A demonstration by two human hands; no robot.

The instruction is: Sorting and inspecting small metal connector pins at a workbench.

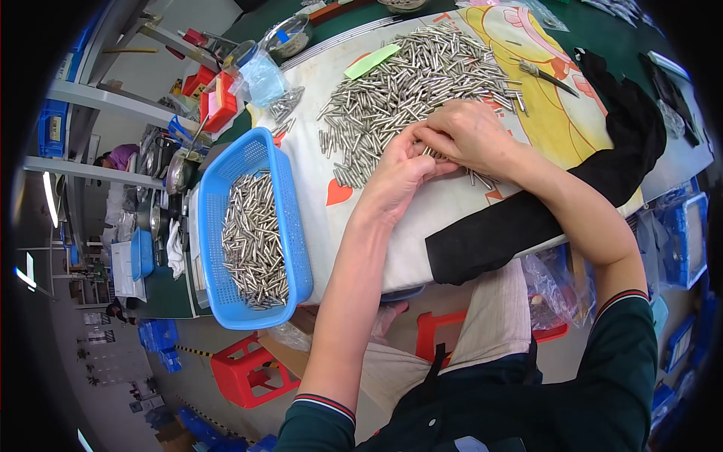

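Observation:
A broad pile of slim silver metal pins [422,71] is spread over the cloth-covered table [354,260]. At the pile's near edge my left hand [403,167] and my right hand [473,135] meet, fingers curled and closed. A few metal pins show between the fingertips of both hands; how many is hidden. More pins lie loose just below my right hand. To the left of my left forearm, a blue plastic basket [303,264] holds a heap of similar pins.
A light green paper slip [373,62] rests on the pile. A dark-handled brush-like tool [548,77] lies at the upper right. Black fabric [489,233] stretches along the near right edge. Red bins [218,102] stand at the far left, beside a clear bag [265,79]. A red stool [252,374] is below.

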